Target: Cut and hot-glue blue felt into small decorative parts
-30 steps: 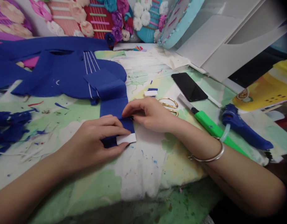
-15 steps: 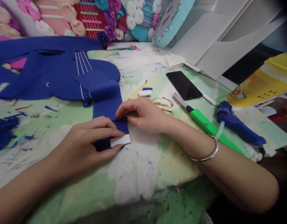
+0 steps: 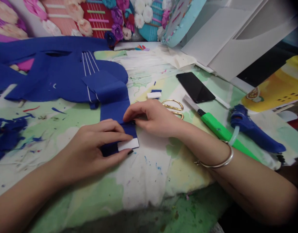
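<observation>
Dark blue offcuts: a scrappy heap (image 3: pixel 8 136) by the worktop's (image 3: pixel 149 186) left edge; cutting has been done, I judge.
Blue guitar-like shape: flat (image 3: pixel 59 79), towards the back-left corner, with four thin white strings across it. The strings are in place.
My left grip: nearly closed (image 3: pixel 97 139), forefinger and thumb against the long sides of the white piece, holding it down.
Smooth blue strip: runs (image 3: pixel 115 108) from on top of the stringed part towards the front edge, left of the middle. Its far end covers part of the strings; whether it is fixed, I cannot tell.
Small white rectangular piece: on the strip's near end (image 3: pixel 126 144), its upper face bare. That end looks unfinished to me.
My right grip: thumb and forefinger curled close together (image 3: pixel 156 118) at the strip's right side; I cannot tell whether they pinch it.
Loose white block: beyond my right grip (image 3: pixel 154 95), beside a blue sliver and apart from the strip, so not joined to it.
Gold-handled scissors: just beyond my right grip (image 3: pixel 182 106), unheld.
Black phone: flat (image 3: pixel 195 87), towards the back-right corner.
Green-handled knife: blade out (image 3: pixel 215 127), near my right forearm, unheld.
Blue glue gun: on its side (image 3: pixel 258 132) towards the right edge, unheld.
</observation>
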### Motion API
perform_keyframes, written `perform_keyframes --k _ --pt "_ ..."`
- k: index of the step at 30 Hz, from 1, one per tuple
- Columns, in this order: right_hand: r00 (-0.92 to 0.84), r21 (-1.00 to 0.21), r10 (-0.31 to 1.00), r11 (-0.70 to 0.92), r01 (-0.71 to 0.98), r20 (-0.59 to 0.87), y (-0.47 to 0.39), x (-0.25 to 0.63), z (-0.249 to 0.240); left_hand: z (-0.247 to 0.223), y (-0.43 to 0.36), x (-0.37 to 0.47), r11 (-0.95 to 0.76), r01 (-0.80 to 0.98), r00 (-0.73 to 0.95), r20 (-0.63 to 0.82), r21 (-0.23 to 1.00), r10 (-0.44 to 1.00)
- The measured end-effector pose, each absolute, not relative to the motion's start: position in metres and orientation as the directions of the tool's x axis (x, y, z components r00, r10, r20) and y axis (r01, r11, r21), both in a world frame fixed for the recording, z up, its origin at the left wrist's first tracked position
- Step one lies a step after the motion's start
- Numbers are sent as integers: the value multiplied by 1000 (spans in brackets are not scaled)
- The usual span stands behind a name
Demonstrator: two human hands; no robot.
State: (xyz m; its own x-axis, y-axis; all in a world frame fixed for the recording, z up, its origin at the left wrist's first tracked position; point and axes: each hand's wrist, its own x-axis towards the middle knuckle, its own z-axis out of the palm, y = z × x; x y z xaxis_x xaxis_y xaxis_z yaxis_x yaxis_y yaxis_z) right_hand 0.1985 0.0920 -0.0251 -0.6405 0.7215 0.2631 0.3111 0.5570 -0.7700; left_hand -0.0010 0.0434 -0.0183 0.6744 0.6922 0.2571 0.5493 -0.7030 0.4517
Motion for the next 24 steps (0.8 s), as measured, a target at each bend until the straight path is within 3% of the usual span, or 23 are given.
perform_keyframes --k 24 --pt "-635 -795 730 531 294 252 92 198 -26 -15 42 -3 -658 539 660 222 526 718"
